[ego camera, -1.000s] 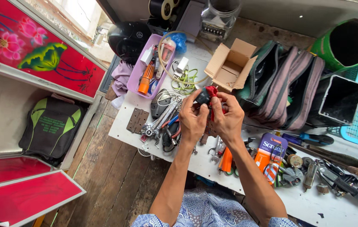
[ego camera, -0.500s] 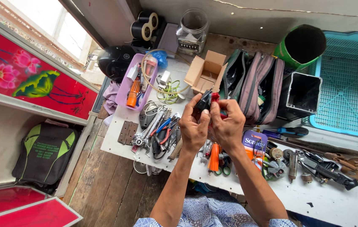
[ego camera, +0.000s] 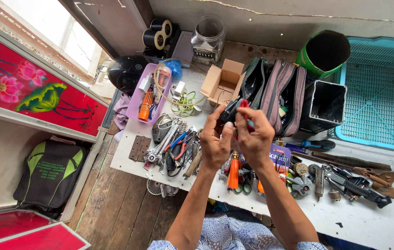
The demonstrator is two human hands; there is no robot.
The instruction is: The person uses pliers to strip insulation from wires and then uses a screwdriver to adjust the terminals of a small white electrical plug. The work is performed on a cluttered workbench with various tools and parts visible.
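Observation:
Both of my hands are raised above a white worktop (ego camera: 368, 222) and meet on one small black and red tool (ego camera: 232, 110). My left hand (ego camera: 215, 141) grips its black part from the left. My right hand (ego camera: 254, 136) pinches the red part from the right, with a bit of teal showing by the fingers. Under my hands lie an orange-handled screwdriver (ego camera: 233, 173) and a pile of wrenches and pliers (ego camera: 173, 146). My fingers hide most of the held tool.
A purple tray (ego camera: 136, 104) of small tools, an open cardboard box (ego camera: 223, 81), grey zip pouches (ego camera: 280, 95), a black square bin (ego camera: 326, 104), a green tube (ego camera: 324, 53) and a teal basket (ego camera: 382, 92) stand at the back. More tools (ego camera: 349, 180) lie right. A black backpack (ego camera: 49, 173) sits lower left.
The view has shifted, so the worktop and my hands sit further right and lower in frame. Both hands stay closed on the same small tool, turning it slightly.

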